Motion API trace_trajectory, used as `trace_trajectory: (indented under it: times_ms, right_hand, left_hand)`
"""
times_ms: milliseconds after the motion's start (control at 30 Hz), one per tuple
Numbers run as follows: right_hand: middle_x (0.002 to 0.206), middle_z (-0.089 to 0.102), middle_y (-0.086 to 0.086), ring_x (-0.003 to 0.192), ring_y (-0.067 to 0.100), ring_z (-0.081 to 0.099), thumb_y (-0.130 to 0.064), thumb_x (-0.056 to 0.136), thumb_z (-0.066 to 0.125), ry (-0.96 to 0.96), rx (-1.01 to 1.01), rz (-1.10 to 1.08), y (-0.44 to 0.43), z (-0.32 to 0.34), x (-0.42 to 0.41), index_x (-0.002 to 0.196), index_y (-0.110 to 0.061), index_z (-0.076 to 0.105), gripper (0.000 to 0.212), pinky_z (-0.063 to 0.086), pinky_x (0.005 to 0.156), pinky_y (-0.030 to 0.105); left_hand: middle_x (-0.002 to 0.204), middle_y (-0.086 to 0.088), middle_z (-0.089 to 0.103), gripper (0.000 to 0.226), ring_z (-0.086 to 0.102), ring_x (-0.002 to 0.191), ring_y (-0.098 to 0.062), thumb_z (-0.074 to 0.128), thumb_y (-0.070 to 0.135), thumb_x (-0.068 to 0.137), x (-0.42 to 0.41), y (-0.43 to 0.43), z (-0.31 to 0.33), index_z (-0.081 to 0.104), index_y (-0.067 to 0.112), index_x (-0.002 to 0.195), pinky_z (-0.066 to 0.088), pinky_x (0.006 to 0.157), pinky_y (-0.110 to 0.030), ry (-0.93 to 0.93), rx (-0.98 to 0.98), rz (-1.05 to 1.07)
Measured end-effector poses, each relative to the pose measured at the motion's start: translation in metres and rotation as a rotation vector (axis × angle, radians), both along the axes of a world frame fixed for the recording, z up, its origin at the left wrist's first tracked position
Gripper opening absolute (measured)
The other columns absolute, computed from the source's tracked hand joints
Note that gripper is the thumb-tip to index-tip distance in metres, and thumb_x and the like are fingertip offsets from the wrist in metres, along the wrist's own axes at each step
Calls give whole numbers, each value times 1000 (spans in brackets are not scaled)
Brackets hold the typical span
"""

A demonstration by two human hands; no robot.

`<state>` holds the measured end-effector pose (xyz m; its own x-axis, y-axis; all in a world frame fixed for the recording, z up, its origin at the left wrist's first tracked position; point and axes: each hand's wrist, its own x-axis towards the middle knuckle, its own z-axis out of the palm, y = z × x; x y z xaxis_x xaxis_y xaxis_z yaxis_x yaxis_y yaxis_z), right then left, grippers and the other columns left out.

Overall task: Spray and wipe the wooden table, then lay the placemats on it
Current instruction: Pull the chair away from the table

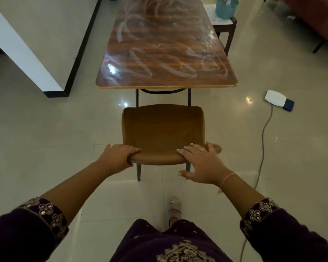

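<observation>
Table [165,53] of dark wood stands straight in front of me, with its long sides running away from me and its short near edge, with rounded corners, turned to me. Pale curved streaks [140,61] lie over most of its top.

Just before this near edge stands a brown chair [163,129], its back to me and its seat toward the table; the front of the seat does not go under the table top. My left hand [117,156] grips the left end of the chair's top edge, with the fingers curled over it. My right hand [201,161] rests on the right end with the fingers quite straight and the thumb spread apart below.

At the table's far right corner, close beside it, is a small table [223,21] with a blue basket [225,7] on it. On the left a white block with a black base [36,59] stands near the table's left side, and a strip of shiny floor [45,138] runs between them. On the right the floor is wider, but a white box [275,98] lies there, with a grey cable [263,138] running from it toward me.
</observation>
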<state>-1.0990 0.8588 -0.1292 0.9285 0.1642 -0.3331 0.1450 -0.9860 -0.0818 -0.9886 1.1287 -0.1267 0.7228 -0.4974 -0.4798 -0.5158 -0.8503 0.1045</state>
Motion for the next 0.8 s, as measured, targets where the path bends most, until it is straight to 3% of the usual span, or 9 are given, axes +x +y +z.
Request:
trace_trajectory:
  times_ms: [67, 167, 267, 433, 600, 800]
  right_hand:
    - [140, 48, -1, 133, 25, 41, -50, 90, 47, -41, -60, -89, -14, 1, 5, 140, -31, 38, 54, 25, 111, 54]
    - [112, 64, 1, 105, 23, 60, -24, 90, 51, 8, -22, -210, -38, 10, 14, 119, -26, 59, 30, 51, 89, 40]
    - [105, 66, 1, 96, 22, 61, -20, 91, 49, 0, -88, -188, -39, 9, 14, 118, -24, 62, 31, 53, 78, 33]
    - [101, 66, 1, 94, 22, 62, -19, 89, 50, -49, -93, -236, -26, -3, -7, 117, -23, 63, 31, 52, 75, 31]
    - [111, 63, 5, 109, 25, 53, -10, 88, 48, -79, 29, -372, -21, -5, -14, 117, -19, 64, 34, 52, 85, 37]
    - [106, 66, 7, 103, 27, 56, -9, 89, 45, -33, 12, -402, -40, 6, 4, 112, -20, 69, 35, 52, 87, 39]
  left_hand:
    - [138, 7, 51, 51, 45, 128, -21, 57, 31, 91, 0, -9, -2, 40, 39, 138, 25, 108, -61, -39, 14, 62]
    - [133, 5, 55, 45, 50, 122, -23, 53, 28, 94, -3, -13, -5, 42, 40, 136, 35, 103, -56, -77, 62, 77]
    - [133, 5, 56, 43, 52, 119, -22, 49, 29, 95, -5, -11, -9, 43, 40, 136, 41, 98, -48, -130, 51, 62]
    - [134, 8, 55, 43, 52, 119, -21, 46, 27, 95, -17, -1, -14, 42, 40, 136, 43, 94, -45, -154, 46, 22]
    - [135, 5, 55, 44, 53, 119, -23, 48, 32, 95, -13, -1, -11, 41, 39, 138, 46, 94, -43, -148, 47, -3]
    - [136, -3, 52, 49, 51, 121, -25, 49, 25, 96, 2, -25, -2, 36, 35, 142, 45, 98, -40, -44, 93, -74]
